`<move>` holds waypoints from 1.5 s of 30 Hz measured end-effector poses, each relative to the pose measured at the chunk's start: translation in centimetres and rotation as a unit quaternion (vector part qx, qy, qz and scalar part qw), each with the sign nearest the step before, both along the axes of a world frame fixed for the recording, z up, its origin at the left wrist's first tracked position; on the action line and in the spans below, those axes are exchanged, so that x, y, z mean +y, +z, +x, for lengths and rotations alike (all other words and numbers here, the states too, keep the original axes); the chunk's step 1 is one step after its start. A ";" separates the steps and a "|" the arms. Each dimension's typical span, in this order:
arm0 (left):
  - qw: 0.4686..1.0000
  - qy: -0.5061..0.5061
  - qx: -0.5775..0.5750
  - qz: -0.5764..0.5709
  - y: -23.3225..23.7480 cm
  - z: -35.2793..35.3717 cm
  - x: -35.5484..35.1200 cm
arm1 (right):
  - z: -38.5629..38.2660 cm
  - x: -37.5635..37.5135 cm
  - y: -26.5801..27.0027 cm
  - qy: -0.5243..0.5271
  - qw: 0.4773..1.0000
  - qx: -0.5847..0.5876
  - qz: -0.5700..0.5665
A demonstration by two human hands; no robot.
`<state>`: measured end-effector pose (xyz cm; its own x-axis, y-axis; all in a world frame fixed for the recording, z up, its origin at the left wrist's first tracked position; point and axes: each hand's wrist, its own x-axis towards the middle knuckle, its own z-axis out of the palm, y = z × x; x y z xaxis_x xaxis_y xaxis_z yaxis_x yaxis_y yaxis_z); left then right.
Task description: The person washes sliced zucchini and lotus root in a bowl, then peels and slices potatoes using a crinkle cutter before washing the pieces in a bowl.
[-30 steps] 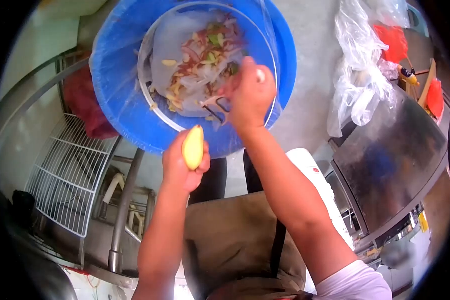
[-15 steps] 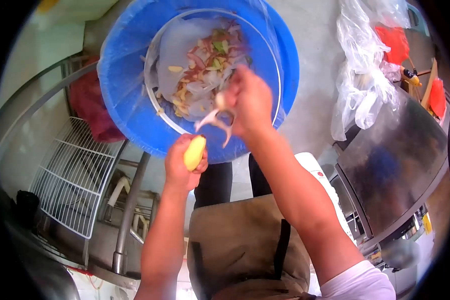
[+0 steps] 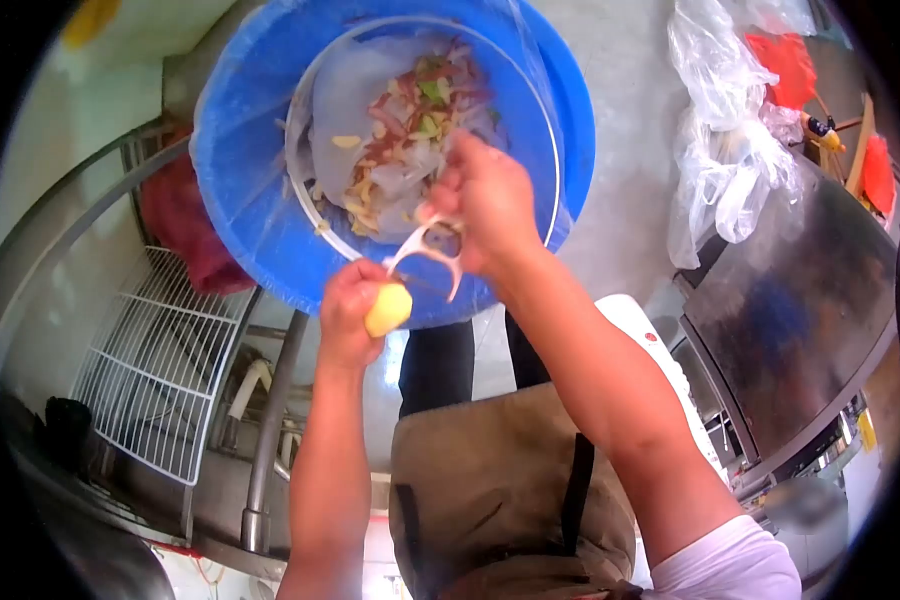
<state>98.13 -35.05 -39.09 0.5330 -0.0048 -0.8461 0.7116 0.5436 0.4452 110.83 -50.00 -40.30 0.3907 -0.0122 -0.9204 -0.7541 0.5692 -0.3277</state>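
Observation:
My left hand [image 3: 346, 312] is closed around a peeled yellow potato [image 3: 390, 309], its pale end facing the bin. Just up and to the right, my right hand [image 3: 497, 205] grips a whitish Y-shaped peeler [image 3: 454, 266] by its handle. The head of the peeler points at the potato, with one prong close to my left fingers. Both hands are over the near side of a blue bin [image 3: 232, 150] lined with clear plastic. Inside lie peelings and food scraps [image 3: 380, 150], reddish, yellow and green, on whitish plastic.
On the left stand a metal-framed rack with a white wire shelf [image 3: 155, 370] and a dark red cloth or bag [image 3: 188, 225]. To the right, clear plastic bags [image 3: 725, 150] hang by a dark metal surface [image 3: 790, 300]. A brown apron [image 3: 500, 470] covers my lap.
The potato has turned in my left hand so its end shows more. The peeler has tilted, its head now nearer my left fingers. The view has shifted slightly.

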 end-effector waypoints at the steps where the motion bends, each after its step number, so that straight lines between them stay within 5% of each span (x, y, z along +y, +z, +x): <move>1: 1.000 0.014 0.012 -0.007 0.2 -0.5 -0.1 | -0.8 0.5 0.1 0.001 1.000 0.010 -0.007; 3: 0.999 0.042 0.015 -0.024 -0.8 -0.2 -0.6 | -0.8 0.8 -0.8 0.001 1.000 0.007 -0.024; 4: 0.990 0.024 -0.076 -0.116 -1.5 -0.5 -0.1 | -0.6 0.2 -1.8 0.040 0.985 -0.081 -0.148; 5: 0.989 0.031 -0.050 -0.136 -1.8 -0.9 0.3 | -0.3 -0.6 -2.4 -0.060 0.997 -0.045 -0.029; 7: 0.984 0.052 0.004 -0.170 -1.0 -0.4 -0.6 | 0.3 -0.2 0.4 -0.054 0.996 0.010 0.069; 9: 0.934 0.241 0.265 -0.017 2.6 3.4 -5.1 | -0.4 0.8 1.7 -0.024 0.992 0.024 0.119; 12: 0.933 0.143 0.003 -0.331 -1.1 -1.0 -2.7 | 0.2 -0.2 -1.2 -0.042 0.998 -0.041 0.023; 15: 0.931 0.151 0.052 -0.328 -0.1 -1.9 -2.4 | 0.5 -0.5 -0.4 -0.015 0.998 -0.052 0.037; 16: 0.942 0.182 0.133 -0.248 0.5 -1.8 -2.7 | 0.5 -0.4 1.1 -0.015 0.997 -0.040 0.061; 18: 0.920 0.193 0.123 -0.318 0.7 -1.8 -2.5 | 0.7 -0.6 2.0 -0.014 0.993 -0.037 0.112; 21: 0.912 0.173 0.063 -0.368 1.0 -1.4 -2.3 | 0.5 -0.9 -1.5 0.154 0.971 -0.135 -0.125; 22: 0.925 0.158 0.067 -0.339 1.8 -1.2 -2.1 | -1.6 -0.9 -5.5 0.306 0.810 -0.289 -0.409; 25: 0.958 0.111 0.058 -0.257 4.2 -1.0 -2.0 | -1.6 -1.0 -2.5 0.247 0.847 -0.333 -0.333; 29: 0.978 0.126 0.054 -0.156 10.3 -2.5 -2.2 | -1.2 -2.2 1.7 0.257 0.825 -0.326 -0.384; 33: 0.978 0.164 0.028 -0.122 20.4 -4.6 -3.0 | 0.6 -2.3 11.2 0.161 0.951 -0.174 -0.196; 36: 0.975 0.186 0.043 -0.113 27.0 -8.8 -3.2 | -0.4 -1.8 15.2 0.247 0.928 -0.197 -0.199; 41: 0.970 0.220 -0.008 -0.101 36.1 -17.9 -0.1 | -7.0 1.8 24.8 0.329 0.915 -0.212 0.096; 45: 0.926 0.338 -0.110 -0.129 38.7 -26.5 3.1 | -15.6 6.0 34.6 0.508 0.819 -0.225 0.143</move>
<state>71.67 -31.95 -0.36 0.6479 0.2058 -0.7334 0.0778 0.9399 0.3325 95.21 -44.01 -5.74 0.3660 0.7208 -0.5886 -0.7251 -0.1755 -0.6659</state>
